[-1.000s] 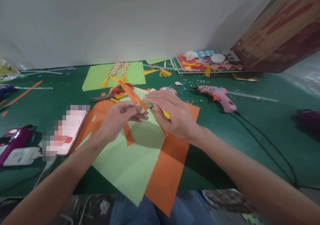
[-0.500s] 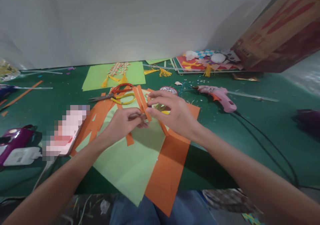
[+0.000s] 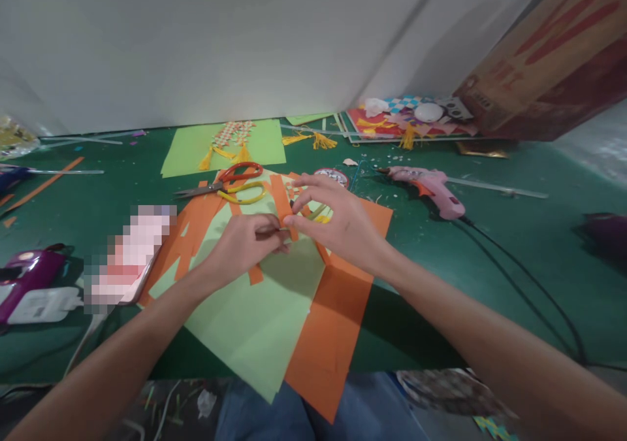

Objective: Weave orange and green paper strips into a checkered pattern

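Between my two hands stands an orange paper strip (image 3: 281,196), held above the stacked sheets. My left hand (image 3: 249,242) pinches its lower end with closed fingers. The thumb and forefinger of my right hand (image 3: 337,215) close on its right side. Under them lies a light green sheet (image 3: 245,317), partly over an orange sheet (image 3: 337,317). Scissors (image 3: 228,186) with one red and one yellow handle rest just beyond my left hand. A yellow and olive piece (image 3: 321,215) shows in the gap beneath my right palm, its kind unclear.
A pink glue gun (image 3: 431,189) with a cord lies to the right. On the left are a phone (image 3: 132,251) and a white charger (image 3: 44,306). At the back sit a green sheet (image 3: 186,147) with a woven tasselled piece (image 3: 232,135) and a paper bag (image 3: 543,68).
The orange strip has swung from a leftward slant to nearly upright; two strip edges seen earlier now look like one. My right fingers have closed onto it, and the scissors' handles are uncovered.
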`<act>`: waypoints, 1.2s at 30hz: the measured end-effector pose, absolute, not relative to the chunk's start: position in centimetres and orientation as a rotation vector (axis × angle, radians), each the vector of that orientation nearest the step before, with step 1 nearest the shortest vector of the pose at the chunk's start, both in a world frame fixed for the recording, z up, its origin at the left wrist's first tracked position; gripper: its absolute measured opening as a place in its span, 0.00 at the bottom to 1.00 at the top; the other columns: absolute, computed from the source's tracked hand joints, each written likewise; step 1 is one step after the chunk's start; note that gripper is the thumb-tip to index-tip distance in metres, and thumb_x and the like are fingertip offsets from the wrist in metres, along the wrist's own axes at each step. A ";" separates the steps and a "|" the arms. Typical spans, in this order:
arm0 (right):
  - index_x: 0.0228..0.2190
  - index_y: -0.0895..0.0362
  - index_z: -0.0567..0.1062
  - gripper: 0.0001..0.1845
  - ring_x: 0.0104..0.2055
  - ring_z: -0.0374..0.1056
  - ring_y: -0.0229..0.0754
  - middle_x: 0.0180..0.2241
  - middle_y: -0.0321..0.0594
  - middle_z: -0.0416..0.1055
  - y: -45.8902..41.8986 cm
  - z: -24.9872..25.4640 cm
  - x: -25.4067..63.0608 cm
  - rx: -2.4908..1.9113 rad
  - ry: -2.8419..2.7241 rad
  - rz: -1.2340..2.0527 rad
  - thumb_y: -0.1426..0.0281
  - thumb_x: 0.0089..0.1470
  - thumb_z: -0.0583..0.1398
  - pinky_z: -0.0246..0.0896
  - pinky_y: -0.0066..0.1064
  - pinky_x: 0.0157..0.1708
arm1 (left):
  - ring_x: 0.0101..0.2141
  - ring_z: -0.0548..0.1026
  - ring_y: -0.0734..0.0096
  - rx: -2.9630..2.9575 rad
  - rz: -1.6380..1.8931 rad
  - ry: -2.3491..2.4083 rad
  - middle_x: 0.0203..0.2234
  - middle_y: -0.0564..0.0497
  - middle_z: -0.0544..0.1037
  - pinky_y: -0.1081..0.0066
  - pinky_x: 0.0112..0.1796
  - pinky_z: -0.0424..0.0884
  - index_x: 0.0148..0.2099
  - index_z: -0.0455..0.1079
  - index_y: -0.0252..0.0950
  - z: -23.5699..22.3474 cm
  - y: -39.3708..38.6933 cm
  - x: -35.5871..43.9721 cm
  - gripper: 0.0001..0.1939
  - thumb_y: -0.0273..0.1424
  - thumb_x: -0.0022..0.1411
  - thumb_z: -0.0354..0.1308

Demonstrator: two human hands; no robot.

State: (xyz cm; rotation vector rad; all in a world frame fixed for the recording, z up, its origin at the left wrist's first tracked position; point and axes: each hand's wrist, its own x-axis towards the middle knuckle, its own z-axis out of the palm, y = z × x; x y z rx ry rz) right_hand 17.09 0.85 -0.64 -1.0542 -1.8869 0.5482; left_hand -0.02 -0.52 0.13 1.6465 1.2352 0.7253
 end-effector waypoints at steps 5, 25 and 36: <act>0.22 0.54 0.72 0.07 0.53 0.65 0.47 0.45 0.42 0.72 1.0 -0.6 17.3 -1.040 -1.849 0.571 0.66 0.48 0.63 0.56 0.46 0.51 | 0.25 0.78 0.71 1.652 0.707 1.228 0.21 0.54 0.78 0.73 0.32 0.76 0.25 0.70 0.36 0.2 -0.5 0.1 0.06 0.25 0.53 0.55; 0.22 0.56 0.69 0.06 0.23 0.56 0.32 0.23 0.34 0.68 0.0 0.2 16.6 -0.930 -1.905 0.646 0.73 0.49 0.59 0.54 0.27 0.23 | 0.25 0.77 0.72 1.372 0.964 1.233 0.21 0.53 0.78 0.71 0.31 0.75 0.25 0.69 0.36 0.6 0.3 -0.5 0.09 0.34 0.54 0.61; 0.17 0.57 0.64 0.11 0.21 0.54 0.31 0.18 0.31 0.60 -0.3 0.2 16.0 -1.071 -1.631 1.001 0.70 0.48 0.58 0.49 0.25 0.21 | 0.25 0.77 0.72 1.259 1.064 1.250 0.23 0.51 0.78 0.70 0.33 0.74 0.27 0.69 0.34 0.8 0.4 -0.7 0.10 0.35 0.54 0.61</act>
